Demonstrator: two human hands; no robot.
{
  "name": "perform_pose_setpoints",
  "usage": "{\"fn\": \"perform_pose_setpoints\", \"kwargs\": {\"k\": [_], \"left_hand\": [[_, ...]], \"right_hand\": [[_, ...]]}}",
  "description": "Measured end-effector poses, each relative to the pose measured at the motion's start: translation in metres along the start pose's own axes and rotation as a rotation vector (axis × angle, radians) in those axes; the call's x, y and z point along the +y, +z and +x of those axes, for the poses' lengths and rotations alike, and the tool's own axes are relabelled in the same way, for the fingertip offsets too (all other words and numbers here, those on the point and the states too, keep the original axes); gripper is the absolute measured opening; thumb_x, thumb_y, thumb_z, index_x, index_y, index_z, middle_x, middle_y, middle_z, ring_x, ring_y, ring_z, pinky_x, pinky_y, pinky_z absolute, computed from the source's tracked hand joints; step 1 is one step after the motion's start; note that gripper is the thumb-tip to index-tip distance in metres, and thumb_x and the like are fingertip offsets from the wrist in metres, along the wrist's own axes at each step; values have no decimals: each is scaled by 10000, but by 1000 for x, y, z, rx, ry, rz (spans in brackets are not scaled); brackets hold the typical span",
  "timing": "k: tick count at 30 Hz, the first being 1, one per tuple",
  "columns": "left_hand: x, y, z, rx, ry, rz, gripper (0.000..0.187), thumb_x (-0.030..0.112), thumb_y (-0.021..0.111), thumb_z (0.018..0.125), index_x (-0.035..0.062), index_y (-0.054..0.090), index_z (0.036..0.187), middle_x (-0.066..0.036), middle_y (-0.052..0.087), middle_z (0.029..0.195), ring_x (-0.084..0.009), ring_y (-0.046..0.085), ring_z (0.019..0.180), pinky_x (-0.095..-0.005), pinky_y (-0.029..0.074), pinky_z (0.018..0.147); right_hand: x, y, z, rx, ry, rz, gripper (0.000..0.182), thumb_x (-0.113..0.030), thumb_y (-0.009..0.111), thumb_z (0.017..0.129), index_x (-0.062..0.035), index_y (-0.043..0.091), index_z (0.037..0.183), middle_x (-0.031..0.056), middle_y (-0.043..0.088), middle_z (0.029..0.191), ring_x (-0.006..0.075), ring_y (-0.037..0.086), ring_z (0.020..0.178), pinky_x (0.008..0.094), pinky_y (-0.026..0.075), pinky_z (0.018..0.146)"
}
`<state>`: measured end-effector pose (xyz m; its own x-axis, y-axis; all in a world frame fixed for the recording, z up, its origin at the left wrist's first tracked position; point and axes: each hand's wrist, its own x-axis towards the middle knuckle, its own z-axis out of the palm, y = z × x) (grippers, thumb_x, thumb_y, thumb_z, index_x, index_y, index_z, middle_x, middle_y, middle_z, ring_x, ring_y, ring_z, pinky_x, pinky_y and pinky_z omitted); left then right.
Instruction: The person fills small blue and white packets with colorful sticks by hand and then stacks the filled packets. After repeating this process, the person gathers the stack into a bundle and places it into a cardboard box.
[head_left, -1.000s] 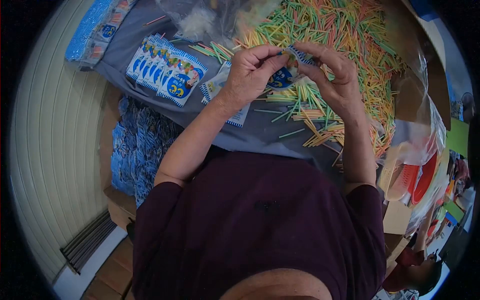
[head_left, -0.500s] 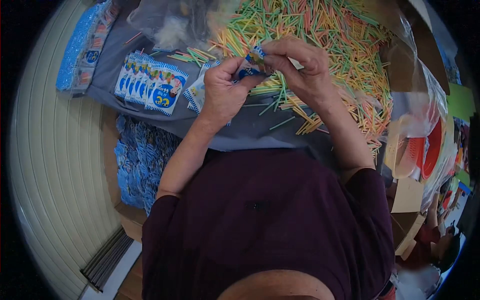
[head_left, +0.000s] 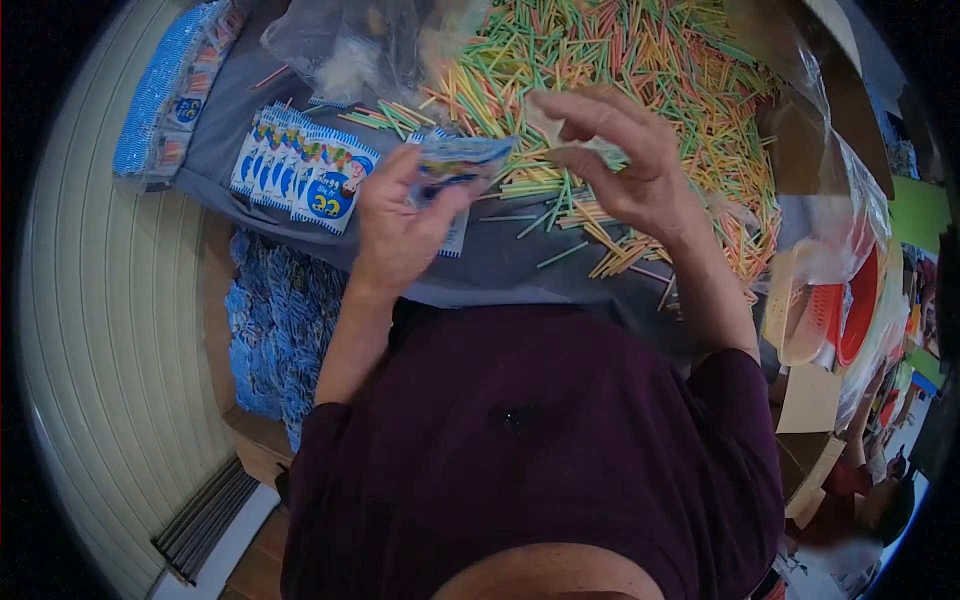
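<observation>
My left hand point(head_left: 392, 225) is closed on a small blue-and-white printed packet point(head_left: 462, 160), blurred, over the grey cloth. My right hand point(head_left: 640, 165) is lifted to the right of the packet, thumb and fingers apart, with nothing visible between them. Thin pastel sticks point(head_left: 640, 60), yellow, green and pink, lie in a large heap beyond and beneath my right hand. Left of my left hand, several flat printed packets point(head_left: 325, 185) overlap in a row. Another packet point(head_left: 452, 240) lies partly hidden under my left hand.
A long packed bundle of packets point(head_left: 165, 95) lies at the far left. Below it, a cardboard box point(head_left: 255, 435) holds many blue packets point(head_left: 270, 330). Clear plastic point(head_left: 330, 45) lies at the back. Red and pale baskets point(head_left: 862, 310) stand at the right, and a person point(head_left: 870, 500) sits beyond.
My hands have drawn apart. The left has moved left and slightly down with the packet, which now shows more fully. The right has let go of it and its fingers have spread.
</observation>
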<state>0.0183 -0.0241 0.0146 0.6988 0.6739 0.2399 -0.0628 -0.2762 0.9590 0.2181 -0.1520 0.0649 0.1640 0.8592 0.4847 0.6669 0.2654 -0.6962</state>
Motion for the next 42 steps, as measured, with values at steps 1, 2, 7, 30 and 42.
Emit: {"fn": "perform_pose_setpoints", "kwargs": {"k": [1, 2, 7, 30, 42], "left_hand": [[3, -20, -1, 11, -26, 10, 215, -21, 713, 812, -1, 687, 1025, -24, 695, 930, -79, 628, 845, -243, 503, 775], [3, -42, -2, 23, -53, 19, 260, -29, 693, 838, -10, 673, 1097, -25, 699, 1007, -79, 631, 880, -238, 508, 807], [-26, -108, -4, -142, -266, 861, 337, 60, 747, 773, 23, 667, 1099, -62, 670, 931, -159, 594, 828, -328, 488, 769], [-25, -10, -23, -18, 373, 947, 99, 9, 643, 757, 18, 643, 856, -102, 568, 817, -308, 570, 765, -405, 468, 653], [-22, -12, -25, 75, 312, 813, 230, -37, 634, 677, -10, 682, 900, -121, 575, 861, -332, 550, 875, -423, 472, 743]], "right_hand": [[14, -14, 3, 52, -53, -137, 453, -3, 713, 787, -143, 654, 1214, 106, 640, 1028, 241, 653, 868, 326, 539, 718], [27, -30, 5, 59, -64, -334, 466, -14, 714, 787, -158, 651, 1225, 110, 634, 1072, 256, 645, 917, 345, 537, 761], [87, -69, 35, -16, -181, -892, 475, -69, 737, 750, -133, 614, 1205, 102, 621, 1144, 296, 615, 1035, 426, 499, 865], [135, -60, 28, -102, 280, -1016, 312, -51, 623, 731, -62, 559, 1037, 185, 654, 982, 391, 646, 875, 510, 500, 696], [169, -50, 31, 444, 738, 1007, 173, -39, 606, 821, -43, 519, 971, 30, 502, 593, 139, 474, 477, 315, 347, 415]]}}
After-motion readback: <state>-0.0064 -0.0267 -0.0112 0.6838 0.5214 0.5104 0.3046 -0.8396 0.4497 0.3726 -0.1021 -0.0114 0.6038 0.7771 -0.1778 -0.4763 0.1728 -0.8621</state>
